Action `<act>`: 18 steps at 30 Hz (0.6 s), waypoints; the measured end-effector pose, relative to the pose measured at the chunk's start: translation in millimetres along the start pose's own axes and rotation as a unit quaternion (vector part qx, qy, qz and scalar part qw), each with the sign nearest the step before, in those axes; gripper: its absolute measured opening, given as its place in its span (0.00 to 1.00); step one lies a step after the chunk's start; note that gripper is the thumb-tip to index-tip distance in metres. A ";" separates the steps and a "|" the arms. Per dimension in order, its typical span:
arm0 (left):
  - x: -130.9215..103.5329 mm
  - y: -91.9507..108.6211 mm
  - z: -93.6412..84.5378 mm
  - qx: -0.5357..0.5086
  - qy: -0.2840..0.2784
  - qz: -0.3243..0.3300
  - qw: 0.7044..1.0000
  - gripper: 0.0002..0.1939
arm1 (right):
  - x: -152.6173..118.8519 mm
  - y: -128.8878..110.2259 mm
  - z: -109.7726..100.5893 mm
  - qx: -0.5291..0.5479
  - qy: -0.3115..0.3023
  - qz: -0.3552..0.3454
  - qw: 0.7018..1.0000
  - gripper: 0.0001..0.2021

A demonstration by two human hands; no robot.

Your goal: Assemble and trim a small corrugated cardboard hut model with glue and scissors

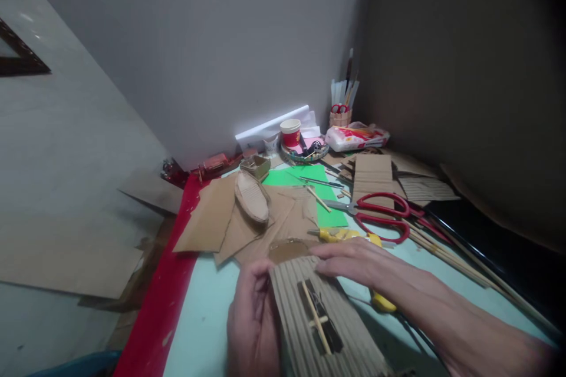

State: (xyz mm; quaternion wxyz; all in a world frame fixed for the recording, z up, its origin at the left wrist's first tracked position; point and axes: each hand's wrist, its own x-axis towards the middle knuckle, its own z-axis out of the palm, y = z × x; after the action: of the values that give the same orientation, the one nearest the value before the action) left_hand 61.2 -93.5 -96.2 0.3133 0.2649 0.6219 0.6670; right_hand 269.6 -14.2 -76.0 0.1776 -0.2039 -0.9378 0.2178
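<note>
My left hand (254,312) is closed around the left side of a boxy corrugated cardboard model (292,318) near the front edge of view. A dark rectangular opening in its top has a thin wooden stick (316,318) lengthwise and a short crosspiece. At its far end is a curved cardboard piece (287,250). My right hand (367,262) reaches in from the right, fingers stretched out, its fingertips resting on the model's far end by that curved piece. Partly hidden beneath the right hand is a yellow glue gun (331,235).
Beyond my hands lie red-handled scissors (382,215), cardboard sheets (206,218), an oval cardboard boat shape (252,197) and green paper (318,175). A red paper cup (290,134) stands near the wall. Wooden sticks (446,253) and a black glossy object (477,235) lie right.
</note>
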 end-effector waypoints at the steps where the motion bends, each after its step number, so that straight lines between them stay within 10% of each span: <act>1: -0.7 -0.9 0.9 0.003 0.017 -0.001 1.000 0.13 | 0.4 1.0 0.8 -0.004 0.001 0.003 1.000 0.50; 18: -3.1 5.3 3.0 0.027 0.045 0.039 0.998 0.12 | 4.9 22.9 18.2 0.031 0.039 -0.040 0.998 0.51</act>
State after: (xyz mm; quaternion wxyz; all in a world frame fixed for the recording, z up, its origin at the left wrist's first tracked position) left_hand 65.0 -93.9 -90.5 0.2510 0.2669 0.6424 0.6731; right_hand 264.8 0.7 -101.2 0.2289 -0.1692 -0.9303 0.2313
